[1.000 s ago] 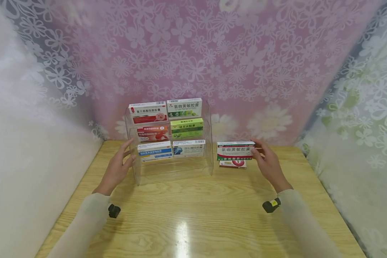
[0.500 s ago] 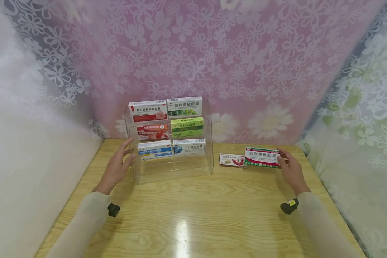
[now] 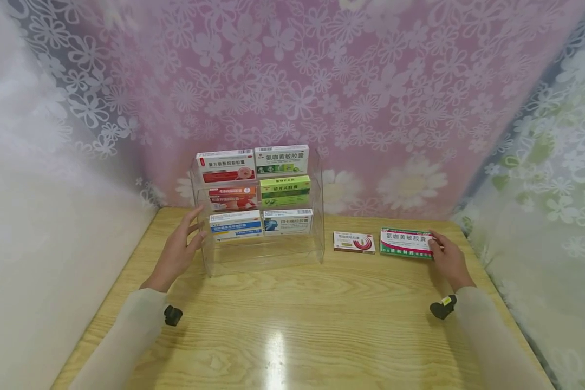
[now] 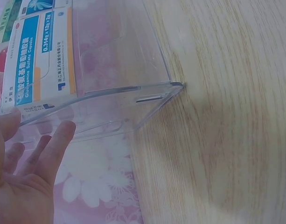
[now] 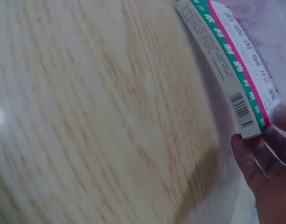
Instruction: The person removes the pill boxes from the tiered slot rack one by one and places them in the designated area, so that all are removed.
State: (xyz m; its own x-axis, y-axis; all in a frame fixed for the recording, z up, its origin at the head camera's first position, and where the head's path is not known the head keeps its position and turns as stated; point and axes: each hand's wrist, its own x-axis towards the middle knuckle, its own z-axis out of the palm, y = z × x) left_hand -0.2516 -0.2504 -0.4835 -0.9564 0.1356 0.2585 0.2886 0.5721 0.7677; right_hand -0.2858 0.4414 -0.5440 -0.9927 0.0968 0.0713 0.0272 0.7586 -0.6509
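Note:
A clear tiered rack (image 3: 268, 262) stands left of the middle, holding several medicine boxes in two columns. At its left side is my left hand (image 3: 175, 254), fingers loosely extended and close against the side panel (image 4: 103, 105). Whether every fingertip touches the panel is hard to tell. Out to the right, my right hand (image 3: 452, 264) pinches the right end of a white, green and red medicine box (image 3: 405, 243). The right wrist view shows my thumb on that box's printed face and fingers behind it. A smaller white and dark-red medicine box (image 3: 353, 242) lies flat between rack and held box.
The rack's boxes include a green medicine box (image 3: 285, 192) and a blue and white one (image 3: 236, 225). Its lowest front tier shows bare plastic. All stands on a wood-grain table (image 3: 292, 319), with a pink floral backdrop (image 3: 292, 97) behind and pale cloth at both sides.
My right hand has carried the green and red medicine box rightward and lower, uncovering the smaller box. The left hand has stayed by the rack.

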